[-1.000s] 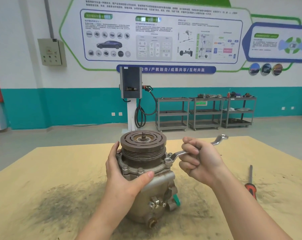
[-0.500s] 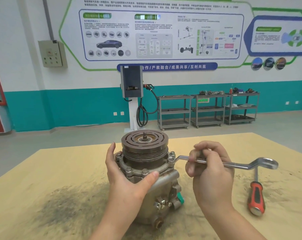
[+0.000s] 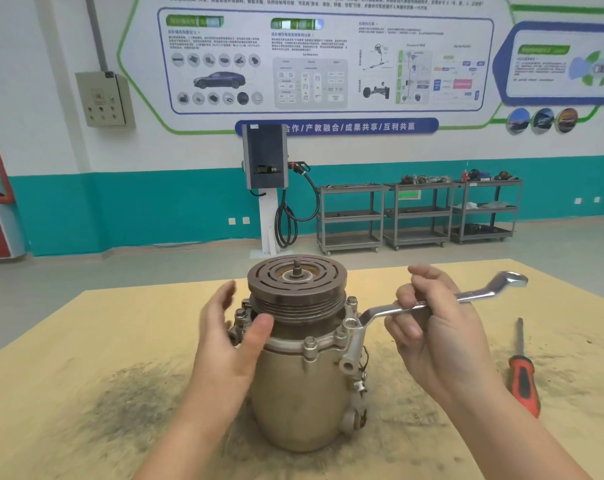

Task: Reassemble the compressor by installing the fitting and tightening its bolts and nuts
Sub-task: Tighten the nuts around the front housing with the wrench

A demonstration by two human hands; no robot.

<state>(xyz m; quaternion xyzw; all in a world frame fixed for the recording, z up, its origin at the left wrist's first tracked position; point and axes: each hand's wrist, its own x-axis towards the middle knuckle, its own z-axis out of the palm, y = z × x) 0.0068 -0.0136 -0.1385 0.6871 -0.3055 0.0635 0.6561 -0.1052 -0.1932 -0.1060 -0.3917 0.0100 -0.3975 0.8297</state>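
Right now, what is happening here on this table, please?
A person is working on a compressor that stands upright on the table. The right hand grips a wrench, whose ring end sits on a bolt at the flange on the right side. The left hand is open beside the pulley, blurred, so contact with the body is unclear. A screwdriver with a red handle lies unused on the right.
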